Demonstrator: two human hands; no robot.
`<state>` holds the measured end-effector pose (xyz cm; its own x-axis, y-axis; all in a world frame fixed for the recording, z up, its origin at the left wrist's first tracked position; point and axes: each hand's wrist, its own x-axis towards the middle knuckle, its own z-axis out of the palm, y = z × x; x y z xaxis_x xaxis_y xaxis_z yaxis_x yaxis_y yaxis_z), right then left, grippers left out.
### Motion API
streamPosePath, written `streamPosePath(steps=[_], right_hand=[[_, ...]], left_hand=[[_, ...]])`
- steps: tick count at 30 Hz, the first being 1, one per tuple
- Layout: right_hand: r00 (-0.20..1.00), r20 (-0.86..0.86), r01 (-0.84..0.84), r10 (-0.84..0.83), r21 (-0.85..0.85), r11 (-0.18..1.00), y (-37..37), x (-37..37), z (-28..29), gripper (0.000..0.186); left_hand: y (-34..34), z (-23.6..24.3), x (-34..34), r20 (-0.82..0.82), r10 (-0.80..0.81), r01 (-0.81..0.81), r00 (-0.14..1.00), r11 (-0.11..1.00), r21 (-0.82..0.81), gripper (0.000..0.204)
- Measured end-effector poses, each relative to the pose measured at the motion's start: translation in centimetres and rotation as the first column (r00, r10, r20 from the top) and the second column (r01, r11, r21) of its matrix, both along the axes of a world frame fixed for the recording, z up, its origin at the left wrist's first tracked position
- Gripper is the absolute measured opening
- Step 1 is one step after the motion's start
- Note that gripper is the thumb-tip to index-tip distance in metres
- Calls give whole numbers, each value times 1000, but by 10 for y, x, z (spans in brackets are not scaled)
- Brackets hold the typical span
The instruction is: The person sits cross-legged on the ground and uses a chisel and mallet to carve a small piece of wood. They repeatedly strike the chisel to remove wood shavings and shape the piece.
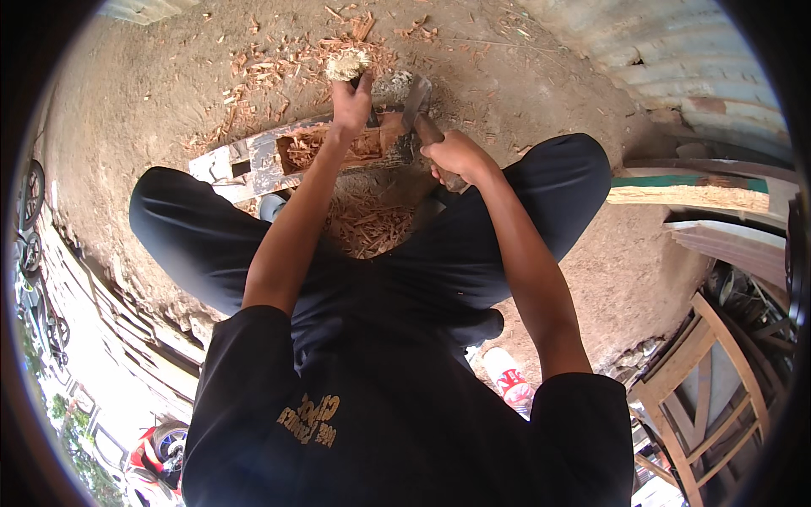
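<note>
There is one view only, from a camera on the person's head. It looks steeply down along the chest in the dark shirt [355,406] to the brown dirt ground [152,93]. The forearms are close; the grey corrugated metal sheet [701,68] curves at the rim.

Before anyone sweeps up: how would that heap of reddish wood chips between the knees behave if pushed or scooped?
The wood chips look thin and splintery, so probably light and easily scattered. They lie loose, likely sliding apart rather than moving as one. Sharp ends might prick bare hands.
</note>
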<state>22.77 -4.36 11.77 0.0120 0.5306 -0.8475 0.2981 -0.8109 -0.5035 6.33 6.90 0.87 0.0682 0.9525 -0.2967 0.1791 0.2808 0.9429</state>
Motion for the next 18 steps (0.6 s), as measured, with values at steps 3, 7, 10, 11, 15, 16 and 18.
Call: streamPosePath(steps=[3, 7, 10, 11, 15, 16, 18], right_hand=[[1000, -12, 4, -4, 3, 1000, -2, 2, -2, 18], [1000, -15, 13, -13, 0, 1000, -1, 1, -1, 20], [1000, -2, -13, 13, -2, 1000, 1, 0, 1, 20], [1000, 10, -25, 25, -5, 1000, 1, 1, 1, 21], [1000, 1, 10, -10, -10, 1000, 1, 0, 4, 20], [1000, -4, 17, -17, -14, 1000, 1, 0, 5, 21], [999, -12, 31, -31, -14, 999, 2, -1, 8, 21]], left_hand=[[-5, 7, 4, -38, -10, 9, 999, 1000, -14, 30], [-3, 9, 2, -89, -41, 42, 995, 999, 6, 30], [-1, 7, 2, 121, -4, -6, 993, 997, 83, 25], [-1, 12, 4, 216, 3, -24, 976, 995, 93, 23], [6, 29, 4, 184, -18, 7, 983, 998, 58, 16], [9, 30, 2, 161, -10, 11, 987, 1000, -6, 16], [13, 29, 1, 156, -15, 23, 988, 999, -48, 16]])
